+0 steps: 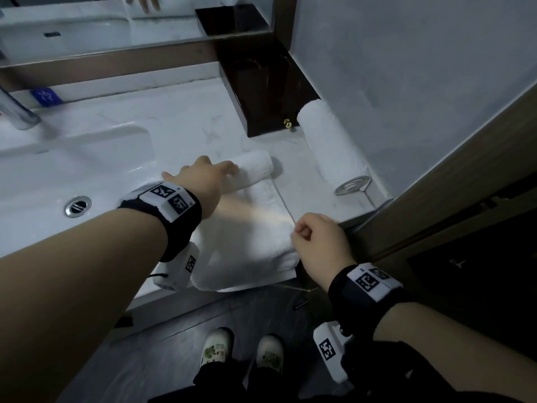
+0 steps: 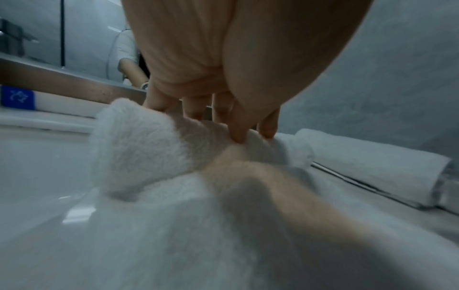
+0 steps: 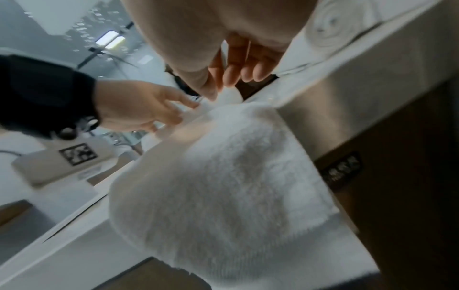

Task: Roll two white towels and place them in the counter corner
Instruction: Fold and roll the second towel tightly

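Observation:
A white towel lies on the counter (image 1: 186, 123), right of the sink. Its far end is rolled up (image 1: 255, 167) (image 2: 139, 145). Its flat part (image 1: 250, 251) (image 3: 223, 196) runs back and hangs over the counter's front edge. My left hand (image 1: 203, 175) (image 2: 236, 125) (image 3: 139, 109) rests on the roll, straight fingertips pressing its top. At the towel's right edge, my right hand (image 1: 316, 242) (image 3: 223, 82) pinches the hem between thumb and forefinger. A second, fully rolled towel (image 1: 334, 144) (image 2: 372, 166) (image 3: 330, 25) lies along the right wall in the counter corner.
A dark wooden box (image 1: 261, 91) stands in the back corner beside the finished roll, with a metal dish (image 1: 353, 184) at that roll's near end. The sink basin (image 1: 72, 170) and faucet (image 1: 17, 112) are on the left. A door frame (image 1: 436, 199) borders the counter on the right.

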A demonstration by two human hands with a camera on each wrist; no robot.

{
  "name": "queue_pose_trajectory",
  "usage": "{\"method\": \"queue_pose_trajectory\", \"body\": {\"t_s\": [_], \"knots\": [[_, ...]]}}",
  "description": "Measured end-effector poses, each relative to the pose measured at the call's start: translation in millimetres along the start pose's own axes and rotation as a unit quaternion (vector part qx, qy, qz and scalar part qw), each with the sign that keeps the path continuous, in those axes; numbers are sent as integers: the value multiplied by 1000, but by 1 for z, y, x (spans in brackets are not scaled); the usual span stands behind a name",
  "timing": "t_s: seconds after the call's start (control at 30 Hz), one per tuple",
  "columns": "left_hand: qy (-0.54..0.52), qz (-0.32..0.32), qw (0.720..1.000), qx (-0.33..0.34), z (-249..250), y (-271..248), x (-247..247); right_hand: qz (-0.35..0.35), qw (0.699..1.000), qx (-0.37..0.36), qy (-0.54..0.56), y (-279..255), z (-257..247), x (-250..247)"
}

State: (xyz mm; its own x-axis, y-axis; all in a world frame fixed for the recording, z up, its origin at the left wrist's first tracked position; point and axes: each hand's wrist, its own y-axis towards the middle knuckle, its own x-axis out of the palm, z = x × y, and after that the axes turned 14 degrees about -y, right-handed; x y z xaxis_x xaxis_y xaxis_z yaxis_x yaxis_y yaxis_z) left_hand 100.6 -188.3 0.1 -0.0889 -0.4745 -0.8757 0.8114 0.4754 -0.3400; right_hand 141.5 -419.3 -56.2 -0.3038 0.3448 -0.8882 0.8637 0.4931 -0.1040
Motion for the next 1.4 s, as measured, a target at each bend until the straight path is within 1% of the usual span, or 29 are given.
{"method": "queue_pose_trajectory", "body": {"t_s": [0.07, 0.13, 0.17, 0.23, 0.33, 0.47, 0.53, 0.63, 0.73, 0.87, 0.93, 1.0, 1.17, 1.27, 1.4], "knots": [[-36, 1, 999, 19, -5, 5, -4, 18, 994, -96, -53, 3, -17, -2], [-70, -5, 997, 23, -9, 12, -8, 21, 982, -172, -69, 9, -31, -2], [-90, -6, 996, 20, -11, 14, -10, 9, 977, -200, -75, 13, -37, -1], [-124, 9, 992, 23, -14, 18, -12, -36, 962, -251, -102, 22, -47, 3], [-130, 32, 991, 29, -18, 23, -11, -86, 937, -299, -158, 35, -58, 10], [-96, 17, 995, 13, -24, 34, -7, -140, 919, -309, -201, 44, -65, 18], [-93, 2, 996, 2, -28, 36, -4, -155, 916, -307, -205, 45, -63, 22], [-110, -47, 993, -2, -32, 39, -4, -157, 913, -310, -213, 45, -57, 26], [-113, -72, 991, 0, -33, 44, -9, -153, 909, -312, -228, 45, -53, 31], [-51, -92, 994, 2, -28, 52, -11, -156, 906, -312, -238, 47, -53, 38], [-20, -87, 996, 13, -26, 55, -12, -167, 906, -307, -239, 50, -54, 40], [10, -68, 997, 26, -25, 59, -12, -172, 909, -299, -236, 55, -56, 42], [124, 26, 991, 36, -16, 70, -4, -175, 916, -271, -237, 73, -64, 47], [133, 52, 989, 37, -12, 80, -6, -178, 918, -261, -239, 85, -67, 49], [117, 58, 991, 21, -5, 94, -9, -161, 924, -249, -241, 98, -73, 54]]}}
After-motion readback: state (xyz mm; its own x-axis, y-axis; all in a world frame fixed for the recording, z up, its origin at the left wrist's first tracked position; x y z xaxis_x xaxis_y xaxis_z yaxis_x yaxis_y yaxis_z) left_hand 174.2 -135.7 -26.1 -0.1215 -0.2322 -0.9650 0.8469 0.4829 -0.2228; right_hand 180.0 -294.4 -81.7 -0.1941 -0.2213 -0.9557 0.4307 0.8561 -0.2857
